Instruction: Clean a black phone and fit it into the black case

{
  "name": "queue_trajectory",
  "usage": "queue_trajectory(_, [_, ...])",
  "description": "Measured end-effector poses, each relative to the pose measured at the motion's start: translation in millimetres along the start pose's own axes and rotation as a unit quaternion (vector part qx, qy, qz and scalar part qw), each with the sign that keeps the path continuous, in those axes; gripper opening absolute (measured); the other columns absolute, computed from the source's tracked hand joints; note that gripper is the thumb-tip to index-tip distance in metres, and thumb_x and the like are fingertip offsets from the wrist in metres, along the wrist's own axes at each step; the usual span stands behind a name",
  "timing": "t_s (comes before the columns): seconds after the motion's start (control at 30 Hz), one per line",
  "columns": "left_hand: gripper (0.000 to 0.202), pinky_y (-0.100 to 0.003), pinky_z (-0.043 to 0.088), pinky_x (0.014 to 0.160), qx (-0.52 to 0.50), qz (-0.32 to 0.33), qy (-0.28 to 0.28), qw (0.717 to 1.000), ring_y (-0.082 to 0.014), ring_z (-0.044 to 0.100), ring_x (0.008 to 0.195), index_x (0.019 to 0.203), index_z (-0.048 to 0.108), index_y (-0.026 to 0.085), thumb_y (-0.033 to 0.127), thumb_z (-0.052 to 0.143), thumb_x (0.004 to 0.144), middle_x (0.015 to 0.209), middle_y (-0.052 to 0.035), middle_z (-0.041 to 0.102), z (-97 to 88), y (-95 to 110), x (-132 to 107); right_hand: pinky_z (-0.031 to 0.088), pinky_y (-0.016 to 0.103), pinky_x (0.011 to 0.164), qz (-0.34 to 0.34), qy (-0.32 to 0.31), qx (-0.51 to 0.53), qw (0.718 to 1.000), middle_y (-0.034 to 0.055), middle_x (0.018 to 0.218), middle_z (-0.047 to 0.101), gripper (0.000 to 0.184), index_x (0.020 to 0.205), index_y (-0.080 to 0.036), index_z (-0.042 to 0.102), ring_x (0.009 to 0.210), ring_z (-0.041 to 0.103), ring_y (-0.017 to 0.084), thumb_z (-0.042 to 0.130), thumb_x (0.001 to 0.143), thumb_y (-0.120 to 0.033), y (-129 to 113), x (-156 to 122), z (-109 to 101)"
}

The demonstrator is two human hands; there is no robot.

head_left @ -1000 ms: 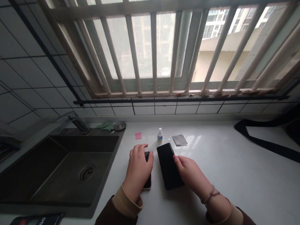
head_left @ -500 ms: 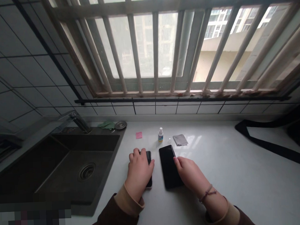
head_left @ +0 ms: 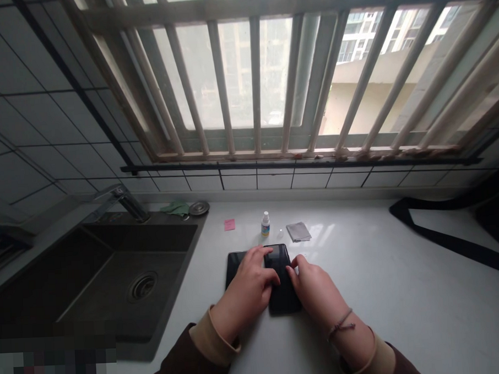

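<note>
Two black smartphones lie flat on the white countertop [head_left: 362, 298]. One phone [head_left: 236, 267] lies crosswise under my left hand [head_left: 245, 286], its left end showing. The other phone [head_left: 283, 302] lies lengthwise to the right, with its end touching or overlapping the first; I cannot tell which. My left fingertips reach onto its upper part. My right hand [head_left: 316, 291] holds that lengthwise phone at its right edge with the fingertips. A small white dropper bottle [head_left: 265, 225] and a grey cloth [head_left: 298, 231] lie just beyond the phones.
A pink sticky note [head_left: 229, 225] lies beyond the phones. To the left is a dark sink [head_left: 136, 236] with a faucet [head_left: 126, 203], green cloth [head_left: 175, 208] and metal disc [head_left: 199, 208] behind it. A black strap [head_left: 442, 236] lies at right, below a barred window [head_left: 253, 82].
My left hand has moved right and turned its phone from lengthwise to crosswise, bringing it against the other phone. My right hand has shifted slightly, its fingers still at the lengthwise phone's right edge.
</note>
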State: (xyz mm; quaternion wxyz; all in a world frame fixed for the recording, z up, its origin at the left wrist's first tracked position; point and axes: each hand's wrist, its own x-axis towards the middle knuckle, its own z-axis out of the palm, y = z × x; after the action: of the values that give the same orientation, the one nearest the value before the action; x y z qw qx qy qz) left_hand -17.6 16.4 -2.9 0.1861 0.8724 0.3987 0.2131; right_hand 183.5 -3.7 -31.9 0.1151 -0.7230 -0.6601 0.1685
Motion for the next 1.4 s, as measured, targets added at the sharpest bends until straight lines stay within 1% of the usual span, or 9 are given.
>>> queue_trajectory(0.27, [0.037, -0.068, 0.039, 0.122, -0.004, 0.059, -0.021, 0.998, -0.0401, 0.043, 0.150, 0.087, 0.085, 0.029, -0.003, 0.068, 0.076, 0.155, -0.0082, 0.056, 7.4, -3, -1, 0.038, 0.031, 0.062, -0.004, 0.004, 0.006, 1.000, 0.0127, 0.092, 0.081, 0.016, 0.117, -0.018, 0.060, 0.082, 0.078, 0.030, 0.054, 0.109, -0.031, 1, -1, 1])
queue_trajectory(0.43, [0.042, -0.051, 0.048, 0.118, -0.056, 0.069, 0.077, 0.993, -0.0291, 0.057, 0.137, 0.117, 0.075, 0.025, 0.001, 0.062, 0.086, 0.142, -0.0121, 0.063, -8.0, 5, 1, 0.038, 0.032, 0.064, -0.003, 0.032, 0.013, 0.999, 0.0101, 0.088, 0.080, 0.020, 0.122, -0.019, 0.058, 0.083, 0.079, 0.030, 0.053, 0.110, -0.034, 1, -1, -5])
queue_trajectory(0.57, [0.005, -0.035, 0.054, 0.093, -0.097, -0.039, 0.236, 0.966, -0.0208, 0.069, 0.101, 0.104, 0.069, 0.023, 0.026, 0.067, 0.100, 0.103, -0.0047, 0.074, -22.2, 4, 1, 0.039, 0.031, 0.066, 0.005, 0.054, 0.021, 0.998, 0.0060, 0.083, 0.079, 0.022, 0.124, -0.022, 0.058, 0.080, 0.077, 0.028, 0.050, 0.110, -0.037, 2, 1, -10])
queue_trajectory(0.67, [0.030, -0.030, 0.049, 0.071, -0.083, -0.171, 0.279, 0.941, -0.0170, 0.064, 0.070, 0.078, 0.062, 0.023, 0.041, 0.067, 0.102, 0.072, 0.0021, 0.066, -24.7, -5, 1, 0.038, 0.031, 0.066, 0.001, 0.070, 0.026, 0.997, 0.0045, 0.084, 0.078, 0.020, 0.121, -0.023, 0.059, 0.079, 0.076, 0.026, 0.049, 0.110, -0.037, 3, 1, -12])
queue_trajectory(0.73, [0.029, -0.029, 0.048, 0.070, -0.086, -0.209, 0.291, 0.930, -0.0172, 0.064, 0.069, 0.080, 0.061, 0.024, 0.042, 0.064, 0.102, 0.071, 0.0025, 0.066, -23.4, -12, 2, 0.037, 0.031, 0.065, -0.002, 0.083, 0.031, 0.996, 0.0029, 0.083, 0.077, 0.018, 0.119, -0.024, 0.060, 0.077, 0.074, 0.025, 0.050, 0.110, -0.036, 4, 1, -12])
queue_trajectory(0.83, [0.010, -0.034, 0.053, 0.085, -0.085, -0.208, 0.312, 0.923, -0.0211, 0.071, 0.090, 0.105, 0.065, 0.024, 0.032, 0.064, 0.099, 0.100, -0.0030, 0.075, -21.3, -20, 5, 0.040, 0.032, 0.067, -0.016, 0.114, 0.041, 0.993, 0.0028, 0.085, 0.076, 0.015, 0.110, -0.024, 0.062, 0.077, 0.071, 0.024, 0.052, 0.108, -0.034, 7, 3, -12])
queue_trajectory(1.0, [0.017, -0.045, 0.052, 0.105, -0.046, -0.165, 0.293, 0.941, -0.0277, 0.068, 0.117, 0.090, 0.067, 0.024, 0.030, 0.057, 0.103, 0.119, -0.0096, 0.073, -21.5, -25, 9, 0.047, 0.041, 0.099, -0.080, 0.178, 0.009, 0.981, 0.0147, 0.121, 0.072, 0.021, 0.110, -0.019, 0.071, 0.115, 0.063, 0.032, 0.054, 0.105, -0.030, 16, 13, -7])
queue_trajectory(1.1, [0.010, -0.047, 0.050, 0.108, -0.015, -0.159, 0.271, 0.949, -0.0290, 0.065, 0.120, 0.101, 0.067, 0.023, 0.024, 0.057, 0.101, 0.122, -0.0105, 0.070, -19.0, -27, 8, 0.045, 0.046, 0.109, -0.068, 0.184, -0.003, 0.981, 0.0173, 0.137, 0.066, 0.029, 0.123, -0.018, 0.073, 0.130, 0.055, 0.035, 0.055, 0.105, -0.032, 20, 19, -3])
queue_trajectory(1.4, [0.025, -0.046, 0.049, 0.104, 0.117, -0.235, 0.104, 0.959, -0.0334, 0.060, 0.117, 0.118, 0.066, 0.020, 0.024, 0.070, 0.094, 0.121, -0.0124, 0.069, -5.2, -26, 1, 0.043, 0.046, 0.117, -0.149, 0.198, 0.045, 0.968, 0.0161, 0.137, 0.065, 0.031, 0.126, -0.017, 0.073, 0.132, 0.055, 0.031, 0.052, 0.106, -0.030, 16, 28, -1])
